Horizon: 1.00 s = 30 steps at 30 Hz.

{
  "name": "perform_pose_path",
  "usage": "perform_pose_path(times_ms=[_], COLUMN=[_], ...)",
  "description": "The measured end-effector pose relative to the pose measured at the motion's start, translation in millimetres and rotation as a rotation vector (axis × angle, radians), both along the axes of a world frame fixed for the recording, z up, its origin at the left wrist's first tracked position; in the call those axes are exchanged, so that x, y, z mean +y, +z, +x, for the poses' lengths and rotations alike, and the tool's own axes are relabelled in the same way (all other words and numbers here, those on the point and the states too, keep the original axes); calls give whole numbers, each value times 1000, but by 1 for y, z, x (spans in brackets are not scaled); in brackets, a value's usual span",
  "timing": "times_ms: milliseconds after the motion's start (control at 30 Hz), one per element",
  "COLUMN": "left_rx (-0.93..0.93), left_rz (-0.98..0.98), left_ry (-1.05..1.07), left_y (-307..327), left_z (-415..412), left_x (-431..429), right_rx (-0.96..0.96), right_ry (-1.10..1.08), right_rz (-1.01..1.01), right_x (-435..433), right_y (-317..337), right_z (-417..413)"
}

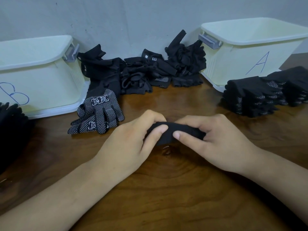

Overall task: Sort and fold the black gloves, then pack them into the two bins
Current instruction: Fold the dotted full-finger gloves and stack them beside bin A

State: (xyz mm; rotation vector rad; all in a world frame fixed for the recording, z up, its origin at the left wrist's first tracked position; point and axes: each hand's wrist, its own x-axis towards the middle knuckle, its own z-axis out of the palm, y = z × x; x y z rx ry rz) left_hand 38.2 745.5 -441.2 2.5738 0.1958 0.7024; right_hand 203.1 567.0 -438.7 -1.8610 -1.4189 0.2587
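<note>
Left hand (133, 140) and right hand (216, 140) both pinching folded black glove (173, 133) just above worktop (166, 189), unsorted glove pile (141, 70) between bin B (41, 90) and bin A (241, 60)

A folded glove (185, 129) is held centrally; loose gloves (146, 72) are heaped at 12 o'clock between bin B (41, 84) and bin A (241, 60).

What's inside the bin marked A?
Only the pale inner wall of bin A shows; nothing rises above its rim. Its front wall hides the bottom.

The left bin (41, 80) reads "B", the right bin (250, 52) "A", a glove cuff (152, 55) "5.11".
</note>
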Motion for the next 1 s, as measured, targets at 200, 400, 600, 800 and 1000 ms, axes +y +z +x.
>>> perform_pose_path(times_ms=[200, 400, 600, 800, 1000], left_rx=[-128, 93, 57, -31, -53], left_rz=[-636, -891, -830, -902, -879], left_ry=[47, -223, -211, -192, -238], left_y=[11, 6, -2, -6, -7], left_z=[2, 1, 3, 5, 4], left_x=[-12, -3, 2, 7, 6], right_rx=[624, 707, 708, 713, 742], right_ry=[-14, -94, 4, 103, 72], right_rz=[106, 142, 161, 160, 146], right_x=[3, 5, 4, 2, 3], right_y=[10, 4, 2, -3, -5], right_z=[2, 5, 10, 12, 15])
